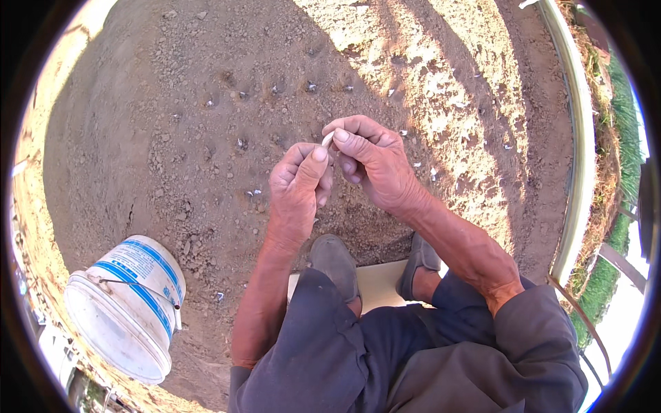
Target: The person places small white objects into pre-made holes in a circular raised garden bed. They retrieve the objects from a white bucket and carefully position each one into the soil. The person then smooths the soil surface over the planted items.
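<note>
While a white, blue-banded bucket (153, 268) stands at our left, its contents unclear to us, our left hand (297, 176) and right hand (379, 160) meet above the soil (193, 144), thumbs uppermost, fingertips closed on one small pale piece (328, 140) between them. Farther out, we see white bits (311, 87) dotting the same soil.

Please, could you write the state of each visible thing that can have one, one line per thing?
Left hand, fingers closed on the pale piece
Right hand, fingers closed on the same piece
Pale piece, held up above the soil
Bucket, appears upright; lidded or open, I cannot tell
Shoes, worn
Soil, part shaded, part sunlit
White bits, scattered over the soil
</note>
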Available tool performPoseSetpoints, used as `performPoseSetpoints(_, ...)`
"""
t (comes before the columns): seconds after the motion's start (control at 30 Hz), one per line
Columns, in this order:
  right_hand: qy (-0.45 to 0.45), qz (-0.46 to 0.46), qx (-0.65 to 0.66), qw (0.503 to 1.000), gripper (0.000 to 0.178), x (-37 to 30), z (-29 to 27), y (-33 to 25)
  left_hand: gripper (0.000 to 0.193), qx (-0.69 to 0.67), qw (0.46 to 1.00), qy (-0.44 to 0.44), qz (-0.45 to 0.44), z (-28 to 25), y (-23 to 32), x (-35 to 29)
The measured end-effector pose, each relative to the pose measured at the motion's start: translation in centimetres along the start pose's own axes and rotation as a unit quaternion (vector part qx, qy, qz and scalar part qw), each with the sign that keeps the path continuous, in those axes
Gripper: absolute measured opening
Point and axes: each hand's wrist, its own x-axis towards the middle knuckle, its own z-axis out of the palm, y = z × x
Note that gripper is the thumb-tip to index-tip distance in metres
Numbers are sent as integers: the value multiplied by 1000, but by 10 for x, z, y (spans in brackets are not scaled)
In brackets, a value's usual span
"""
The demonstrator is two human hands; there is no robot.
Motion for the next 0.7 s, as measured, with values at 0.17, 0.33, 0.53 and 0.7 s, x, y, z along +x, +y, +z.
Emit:
performPoseSetpoints(0.17,-26,39,57,997,20,-4,-2,-2,20,-17,1000,13,20,-4,-6,-4)
performPoseSetpoints(0.33,-30,137,201,970,16,-3,-8,-1,19,-24,999,11,31,-1,-10,-7)
performPoseSetpoints(0.53,-49,162,285,943,16,-3,-12,13,19,-14,999,8,38,0,-12,-8)
performPoseSetpoints(0.7,-70,184,345,918,15,-3,-14,20,20,-24,999,9,22,-4,-14,-8)
